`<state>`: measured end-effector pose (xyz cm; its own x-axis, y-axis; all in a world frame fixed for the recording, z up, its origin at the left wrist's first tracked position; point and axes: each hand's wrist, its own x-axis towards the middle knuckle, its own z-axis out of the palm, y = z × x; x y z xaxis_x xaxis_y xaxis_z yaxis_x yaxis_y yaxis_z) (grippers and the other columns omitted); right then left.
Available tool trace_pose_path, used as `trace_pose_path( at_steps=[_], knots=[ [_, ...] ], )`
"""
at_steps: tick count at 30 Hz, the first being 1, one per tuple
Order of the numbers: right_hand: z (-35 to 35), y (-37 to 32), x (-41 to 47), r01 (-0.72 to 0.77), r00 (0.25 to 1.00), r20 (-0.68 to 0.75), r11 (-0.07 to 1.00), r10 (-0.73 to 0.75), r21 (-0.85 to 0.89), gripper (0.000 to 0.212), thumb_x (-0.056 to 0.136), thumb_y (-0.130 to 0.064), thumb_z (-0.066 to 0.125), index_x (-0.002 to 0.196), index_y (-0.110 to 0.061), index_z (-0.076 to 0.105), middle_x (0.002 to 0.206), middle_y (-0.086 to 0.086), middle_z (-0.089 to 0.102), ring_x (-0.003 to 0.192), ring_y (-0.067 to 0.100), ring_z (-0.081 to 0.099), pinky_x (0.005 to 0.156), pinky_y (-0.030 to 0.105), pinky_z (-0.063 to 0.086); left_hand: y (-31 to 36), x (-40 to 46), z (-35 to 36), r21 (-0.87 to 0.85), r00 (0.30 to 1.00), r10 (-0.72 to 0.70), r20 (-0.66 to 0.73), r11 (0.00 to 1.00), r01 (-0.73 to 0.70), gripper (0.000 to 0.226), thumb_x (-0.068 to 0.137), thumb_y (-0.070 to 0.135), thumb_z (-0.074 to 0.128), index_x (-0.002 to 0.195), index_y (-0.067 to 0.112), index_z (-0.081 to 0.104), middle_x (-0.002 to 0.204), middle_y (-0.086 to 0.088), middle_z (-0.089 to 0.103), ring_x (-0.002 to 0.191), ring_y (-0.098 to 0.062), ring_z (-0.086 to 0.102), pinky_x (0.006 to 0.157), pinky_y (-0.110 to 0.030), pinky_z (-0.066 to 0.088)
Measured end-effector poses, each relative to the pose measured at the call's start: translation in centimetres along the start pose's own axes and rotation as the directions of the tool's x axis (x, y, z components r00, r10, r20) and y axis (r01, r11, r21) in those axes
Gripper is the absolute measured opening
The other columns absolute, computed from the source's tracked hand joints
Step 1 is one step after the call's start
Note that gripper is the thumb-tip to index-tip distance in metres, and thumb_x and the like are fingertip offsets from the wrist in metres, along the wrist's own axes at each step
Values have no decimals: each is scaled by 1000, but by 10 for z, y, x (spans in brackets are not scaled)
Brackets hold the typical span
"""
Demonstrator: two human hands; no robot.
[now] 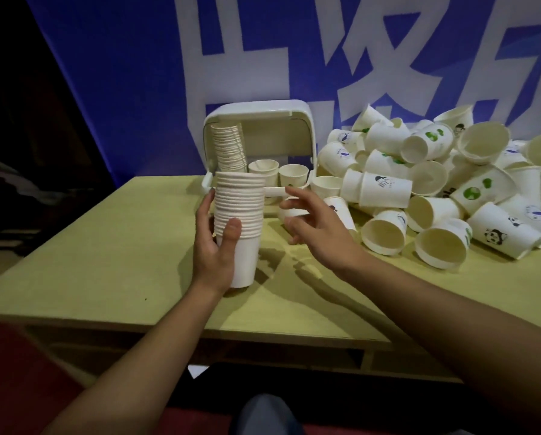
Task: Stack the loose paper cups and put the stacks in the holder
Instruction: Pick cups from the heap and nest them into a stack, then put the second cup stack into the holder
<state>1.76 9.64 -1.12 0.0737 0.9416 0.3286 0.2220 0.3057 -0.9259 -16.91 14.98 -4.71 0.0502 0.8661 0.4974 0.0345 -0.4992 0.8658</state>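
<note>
My left hand (pixel 214 246) grips a tall stack of white paper cups (pixel 239 224), upright just above the yellow-green table (pixel 106 262). My right hand (pixel 313 224) hovers to the right of the stack, fingers spread and loosely bent, holding nothing. Behind the stack stands the white cup holder (pixel 259 120) with its lid raised. One stack (pixel 228 149) leans in its left side, and two short cups (pixel 262 167) sit beside it. A large heap of loose cups (pixel 435 183), some printed with pandas and green marks, lies at the right.
A blue banner with white characters (pixel 262 58) hangs behind the table. The table's front edge (pixel 200 328) runs across the lower middle. Dark space lies to the left of the table.
</note>
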Motion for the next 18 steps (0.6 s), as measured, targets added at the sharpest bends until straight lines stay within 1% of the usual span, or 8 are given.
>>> trace_pose_path(
  at_steps=[2,4,6,8,11,12,14,18],
  knots=[
    [6,12,2,-135,991,39,984,131,120,29,97,-10,58,124,-18,61,106,2,67,84,19,63,69,32,58,0,11,-5,-10,998,-12,-68,1000,11,94,70,87,57,147,41,31,126,18,62,109,-3,66,83,-25,57],
    [10,27,0,-230,971,99,960,217,160,20,97,-7,58,114,-12,67,88,8,67,72,21,60,62,34,55,2,22,-6,16,995,-6,-103,1000,7,86,76,79,56,148,39,30,129,11,62,107,-8,67,84,-35,60],
    [13,39,-2,-242,969,94,960,231,140,19,97,-5,55,110,-12,67,81,10,63,65,21,56,57,34,51,4,36,-3,55,992,11,-123,998,-4,78,80,72,53,147,38,30,125,12,61,103,-6,67,83,-39,61],
    [14,44,-2,-238,971,41,953,235,187,23,97,-2,50,111,-12,65,78,8,62,60,19,52,54,35,45,6,52,3,72,991,22,-132,997,-12,84,79,72,55,149,35,28,120,17,61,100,-5,67,83,-38,61],
    [13,48,-2,-229,973,27,951,228,206,24,96,0,49,108,-13,65,73,5,60,57,17,49,55,35,42,10,80,16,81,993,41,-111,996,-32,95,78,74,63,153,34,20,134,6,58,110,-11,64,88,-37,58],
    [12,49,-1,-240,970,30,941,240,237,24,96,0,48,107,-13,65,72,5,59,58,17,48,54,34,40,11,90,22,86,993,48,-103,995,-39,94,81,67,68,154,33,19,139,3,55,114,-12,62,91,-37,56],
    [9,51,2,-260,964,29,918,264,298,24,97,-1,47,108,-13,65,71,3,58,57,16,47,52,33,38,13,111,33,89,993,56,-103,995,-47,93,84,51,76,154,32,18,139,5,53,117,-13,60,95,-38,53],
    [8,55,6,-282,959,64,899,277,336,22,98,-3,48,114,-10,62,67,0,57,56,15,46,50,31,36,12,151,53,110,988,48,-148,993,-32,95,79,37,84,153,29,25,141,8,51,120,-10,55,95,-30,46]
  ],
)
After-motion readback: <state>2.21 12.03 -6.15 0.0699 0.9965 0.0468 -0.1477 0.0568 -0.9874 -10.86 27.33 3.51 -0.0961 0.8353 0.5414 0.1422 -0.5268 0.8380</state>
